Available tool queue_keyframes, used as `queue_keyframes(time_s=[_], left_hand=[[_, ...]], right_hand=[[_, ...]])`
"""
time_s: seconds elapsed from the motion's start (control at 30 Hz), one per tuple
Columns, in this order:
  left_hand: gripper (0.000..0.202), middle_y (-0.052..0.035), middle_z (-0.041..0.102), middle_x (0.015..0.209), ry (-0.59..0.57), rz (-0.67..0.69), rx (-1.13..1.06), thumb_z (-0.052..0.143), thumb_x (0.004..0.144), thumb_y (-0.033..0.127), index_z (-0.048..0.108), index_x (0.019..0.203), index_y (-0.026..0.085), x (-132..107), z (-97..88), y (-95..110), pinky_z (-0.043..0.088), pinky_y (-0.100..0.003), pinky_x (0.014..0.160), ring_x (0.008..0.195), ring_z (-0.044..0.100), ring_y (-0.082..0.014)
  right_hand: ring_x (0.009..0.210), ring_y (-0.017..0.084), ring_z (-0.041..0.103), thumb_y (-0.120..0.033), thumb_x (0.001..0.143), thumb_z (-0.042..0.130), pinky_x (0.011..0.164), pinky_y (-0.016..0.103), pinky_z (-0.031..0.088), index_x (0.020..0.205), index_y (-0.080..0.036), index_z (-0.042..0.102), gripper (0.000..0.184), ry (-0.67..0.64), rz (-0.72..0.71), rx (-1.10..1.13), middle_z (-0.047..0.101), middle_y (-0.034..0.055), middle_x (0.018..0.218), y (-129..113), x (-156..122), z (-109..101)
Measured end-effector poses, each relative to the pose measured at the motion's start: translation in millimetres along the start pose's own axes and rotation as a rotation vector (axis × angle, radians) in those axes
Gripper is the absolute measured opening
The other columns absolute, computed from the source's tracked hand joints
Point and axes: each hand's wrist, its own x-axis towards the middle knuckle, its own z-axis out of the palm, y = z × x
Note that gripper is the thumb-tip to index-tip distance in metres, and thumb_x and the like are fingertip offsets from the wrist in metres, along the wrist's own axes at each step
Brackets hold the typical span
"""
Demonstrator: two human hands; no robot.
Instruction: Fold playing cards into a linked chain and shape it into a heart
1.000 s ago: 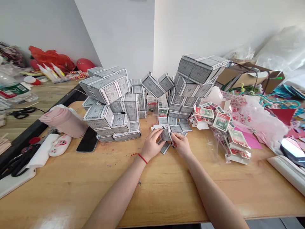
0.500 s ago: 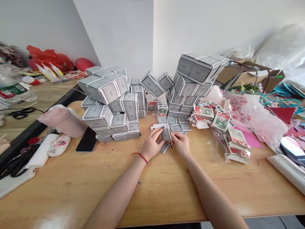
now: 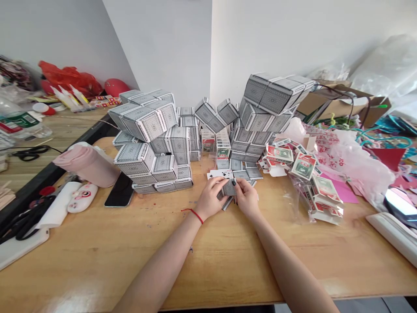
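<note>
Between my two hands is a grey-backed playing card [image 3: 229, 188], patterned side up. My left hand [image 3: 211, 199], with a red string bracelet at the wrist, pinches its left side. The fingers of my right hand [image 3: 247, 196] are closed on its right edge. Just beyond them lie face-up white playing cards [image 3: 219, 173] with black pips. Another grey card [image 3: 227, 204] shows partly beneath my hands. Farther off, several grey-backed cards [image 3: 253, 172] lie flat on the table. Whether I hold one card or more I cannot tell.
Stacked blocks made of cards rise in a left pile [image 3: 153, 148] and a right pile [image 3: 260, 117]. Opened card boxes [image 3: 302, 166] lie to the right. A phone [image 3: 119, 191], a pink roll [image 3: 86, 165] and scissors [image 3: 31, 152] are at left.
The held card has been drawn slightly nearer and lower, and more of the face-up cards behind shows. My right fingers have moved up over its right edge. The view shifted slightly.
</note>
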Motion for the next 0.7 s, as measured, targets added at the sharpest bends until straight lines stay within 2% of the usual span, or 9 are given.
queue_keyframes(time_s=[0.27,0.37,0.5,0.6,0.7], left_hand=[[0.049,-0.0093,0.050,0.117,-0.074,0.067,-0.042,0.060,0.072,0.025,0.046,0.118,0.021,-0.9,1.0,5.1,0.041,-0.042,0.095,0.110,0.047,-0.0220],[0.050,-0.0106,0.050,0.117,-0.091,0.050,-0.051,0.060,0.072,0.029,0.046,0.119,0.020,-1.5,1.4,7.1,0.040,-0.042,0.095,0.111,0.046,-0.0225],[0.053,-0.0102,0.049,0.118,-0.099,0.008,-0.082,0.061,0.071,0.030,0.043,0.120,0.021,-0.2,-2.6,11.9,0.039,-0.042,0.096,0.112,0.045,-0.0231],[0.052,-0.0103,0.047,0.121,-0.089,-0.034,-0.144,0.057,0.074,0.028,0.039,0.123,0.021,1.2,-5.1,13.5,0.040,-0.039,0.094,0.111,0.046,-0.0220],[0.043,-0.0106,0.052,0.116,-0.047,-0.135,-0.182,0.049,0.080,0.028,0.038,0.121,0.019,1.2,-3.2,10.3,0.047,-0.033,0.081,0.095,0.054,-0.0183]], right_hand=[[0.050,0.013,0.040,-0.043,0.083,0.037,0.049,0.023,0.032,0.067,-0.021,0.042,0.028,0.083,-0.127,-0.342,0.043,-0.0033,0.054,7.3,0.8,-0.6],[0.051,0.013,0.039,-0.042,0.084,0.034,0.051,0.024,0.031,0.065,-0.021,0.041,0.028,0.088,-0.158,-0.393,0.041,-0.0035,0.053,5.8,0.0,-0.6],[0.053,0.013,0.041,-0.041,0.085,0.032,0.052,0.024,0.033,0.071,-0.021,0.044,0.028,0.099,-0.179,-0.358,0.045,-0.0018,0.057,0.9,-2.1,-0.5],[0.053,0.013,0.045,-0.043,0.085,0.033,0.051,0.025,0.036,0.082,-0.021,0.045,0.025,0.113,-0.144,-0.248,0.048,-0.0010,0.062,-0.9,-3.4,0.3],[0.041,0.012,0.044,-0.048,0.083,0.036,0.042,0.025,0.035,0.090,-0.024,0.039,0.025,-0.003,-0.032,-0.054,0.047,-0.0034,0.058,-1.5,-5.5,3.6]])
